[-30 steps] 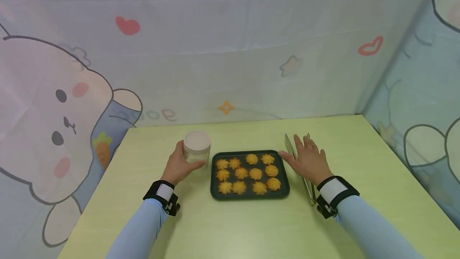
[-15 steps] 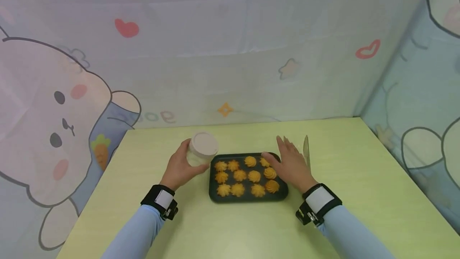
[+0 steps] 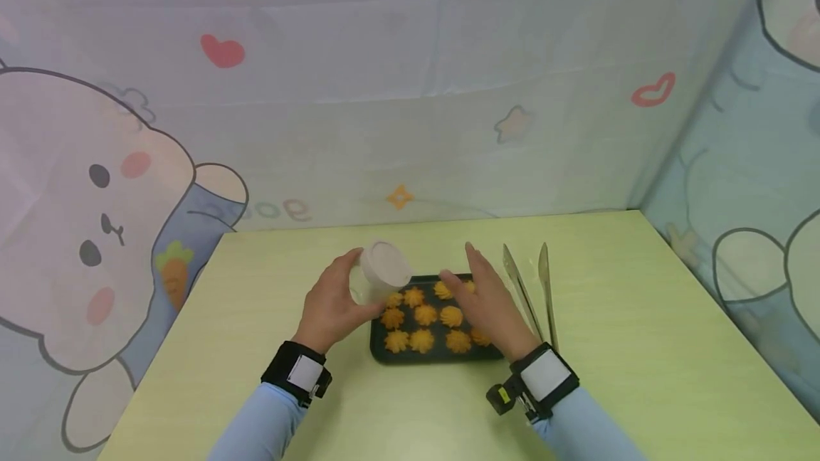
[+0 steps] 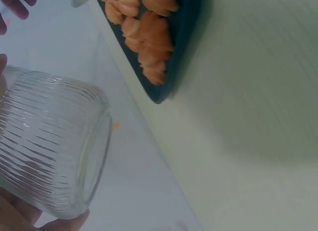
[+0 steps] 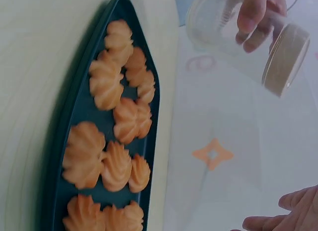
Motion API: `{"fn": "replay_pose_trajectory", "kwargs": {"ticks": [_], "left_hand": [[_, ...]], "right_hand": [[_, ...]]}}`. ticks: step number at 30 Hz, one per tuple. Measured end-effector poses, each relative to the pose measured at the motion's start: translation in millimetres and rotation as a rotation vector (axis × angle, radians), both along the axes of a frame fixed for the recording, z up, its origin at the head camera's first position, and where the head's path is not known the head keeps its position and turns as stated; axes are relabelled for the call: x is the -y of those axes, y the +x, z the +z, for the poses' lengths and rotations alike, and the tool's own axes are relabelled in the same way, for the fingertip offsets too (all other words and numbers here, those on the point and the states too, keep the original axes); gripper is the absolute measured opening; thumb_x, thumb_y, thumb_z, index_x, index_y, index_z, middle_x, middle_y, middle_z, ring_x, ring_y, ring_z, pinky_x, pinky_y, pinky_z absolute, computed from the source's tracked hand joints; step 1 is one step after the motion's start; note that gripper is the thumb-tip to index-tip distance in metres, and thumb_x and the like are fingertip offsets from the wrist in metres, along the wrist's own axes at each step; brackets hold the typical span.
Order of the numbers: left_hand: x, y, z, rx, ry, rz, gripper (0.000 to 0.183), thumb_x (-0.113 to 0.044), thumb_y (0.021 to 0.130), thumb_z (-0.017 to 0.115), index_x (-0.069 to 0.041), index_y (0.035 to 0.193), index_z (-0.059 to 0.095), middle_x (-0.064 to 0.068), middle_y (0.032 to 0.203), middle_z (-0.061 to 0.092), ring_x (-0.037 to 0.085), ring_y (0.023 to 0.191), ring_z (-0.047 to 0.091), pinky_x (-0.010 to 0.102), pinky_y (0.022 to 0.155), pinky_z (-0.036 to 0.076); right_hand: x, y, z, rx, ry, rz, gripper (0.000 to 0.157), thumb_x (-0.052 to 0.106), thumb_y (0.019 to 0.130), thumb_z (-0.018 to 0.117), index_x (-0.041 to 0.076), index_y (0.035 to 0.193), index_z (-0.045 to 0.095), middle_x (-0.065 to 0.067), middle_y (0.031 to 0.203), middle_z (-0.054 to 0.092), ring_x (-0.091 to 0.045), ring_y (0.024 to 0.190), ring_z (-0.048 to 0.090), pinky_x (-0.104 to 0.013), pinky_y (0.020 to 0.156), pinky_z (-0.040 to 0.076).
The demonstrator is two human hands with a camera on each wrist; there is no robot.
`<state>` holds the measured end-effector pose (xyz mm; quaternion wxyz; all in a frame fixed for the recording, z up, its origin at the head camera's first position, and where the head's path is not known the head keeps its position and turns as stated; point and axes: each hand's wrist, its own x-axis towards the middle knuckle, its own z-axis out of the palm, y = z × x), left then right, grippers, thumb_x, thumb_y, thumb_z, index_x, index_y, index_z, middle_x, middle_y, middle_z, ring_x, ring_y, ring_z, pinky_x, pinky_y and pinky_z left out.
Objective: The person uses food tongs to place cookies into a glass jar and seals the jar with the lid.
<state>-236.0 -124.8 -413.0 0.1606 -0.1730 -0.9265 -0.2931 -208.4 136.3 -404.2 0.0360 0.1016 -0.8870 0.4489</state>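
A clear ribbed glass jar (image 4: 49,141) with a pale lid (image 3: 389,264) is gripped by my left hand (image 3: 333,308). It tilts to the right, raised over the back left corner of a dark baking tray (image 3: 379,353). In the right wrist view the lid (image 5: 285,59) sits on the jar, and no contents show inside. Several golden piped cookies (image 3: 421,341) lie on the tray in rows. My right hand (image 3: 492,308) hovers over the tray's right part with fingers extended, holding nothing, and hides some cookies. The jar and this hand are apart.
Metal tongs (image 3: 548,297) lie on the pale green table (image 3: 640,347), spread apart right of the tray, partly behind my right hand. A printed cloth (image 3: 359,141) hangs behind the table's back edge.
My left hand has lifted the jar, moved it right and tilted it. My right hand has moved left from above the tongs to over the tray, uncovering the tongs.
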Motion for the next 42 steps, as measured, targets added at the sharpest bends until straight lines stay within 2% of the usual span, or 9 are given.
{"fn": "replay_pose_trajectory", "kwargs": {"ticks": [6,11,13,18,25,31,37,42], "left_hand": [[-14.2,9.6,3.1,-0.048,-0.044,-0.008,0.083,-0.033,0.064,0.080,-0.008,0.137,0.047,0.015,0.125,0.060,0.028,0.102,0.058,0.051,0.075,0.055],[-27.0,15.1,0.8,-0.129,-0.132,-0.028,0.082,-0.034,0.061,0.080,-0.008,0.133,0.050,0.013,0.116,0.063,0.026,0.090,0.059,0.045,0.069,0.055],[-31.6,16.9,-0.6,-0.171,-0.177,-0.030,0.084,-0.036,0.059,0.082,-0.007,0.131,0.051,0.013,0.113,0.064,0.027,0.090,0.060,0.044,0.070,0.056],[-40.8,21.9,-1.3,-0.236,-0.252,-0.052,0.086,-0.039,0.058,0.085,-0.007,0.130,0.050,0.012,0.112,0.063,0.027,0.096,0.059,0.044,0.083,0.054],[-47.5,27.5,-1.8,-0.279,-0.272,-0.087,0.081,-0.039,0.061,0.082,-0.006,0.128,0.051,0.012,0.111,0.063,0.028,0.103,0.058,0.051,0.090,0.050],[-47.8,27.8,-5.1,-0.275,-0.249,-0.082,0.080,-0.039,0.059,0.082,-0.006,0.126,0.053,0.012,0.109,0.062,0.028,0.099,0.058,0.047,0.086,0.051],[-47.9,27.8,-4.7,-0.261,-0.248,-0.092,0.081,-0.041,0.059,0.082,-0.007,0.126,0.052,0.011,0.120,0.063,0.026,0.108,0.057,0.049,0.086,0.051],[-48.4,28.5,-2.6,-0.263,-0.245,-0.098,0.086,-0.047,0.056,0.083,-0.009,0.128,0.053,0.008,0.118,0.066,0.024,0.107,0.058,0.049,0.081,0.052]], "right_hand": [[10.2,6.2,2.1,0.017,-0.023,-0.004,0.083,0.059,0.095,0.039,0.011,0.154,0.006,-0.023,0.157,0.016,-0.040,0.138,0.019,-0.066,0.107,0.026],[20.1,9.8,5.3,0.030,-0.048,-0.005,0.082,0.057,0.095,0.042,0.008,0.154,0.011,-0.022,0.152,0.029,-0.039,0.127,0.041,-0.061,0.096,0.042],[24.2,10.7,6.2,0.031,-0.053,-0.009,0.081,0.056,0.095,0.042,0.007,0.153,0.015,-0.022,0.149,0.035,-0.036,0.118,0.050,-0.057,0.089,0.049],[32.4,11.6,6.9,-0.001,-0.031,-0.033,0.076,0.053,0.096,0.043,0.002,0.150,0.026,-0.023,0.141,0.046,-0.031,0.106,0.059,-0.051,0.079,0.055],[40.1,12.6,9.1,-0.043,0.018,-0.071,0.071,0.055,0.095,0.044,-0.003,0.135,0.050,-0.023,0.118,0.062,-0.032,0.095,0.060,-0.051,0.077,0.054],[43.9,16.3,9.3,-0.038,0.046,-0.061,0.075,0.060,0.094,0.041,-0.002,0.135,0.049,-0.021,0.116,0.064,-0.030,0.095,0.061,-0.051,0.078,0.054],[43.7,17.6,7.6,-0.114,0.088,-0.071,0.067,0.054,0.096,0.041,-0.003,0.130,0.053,-0.021,0.109,0.063,-0.028,0.087,0.061,-0.048,0.070,0.055],[42.3,17.7,6.3,-0.158,0.110,-0.055,0.062,0.050,0.097,0.044,-0.003,0.126,0.055,-0.019,0.103,0.064,-0.025,0.080,0.060,-0.042,0.063,0.055]]}}
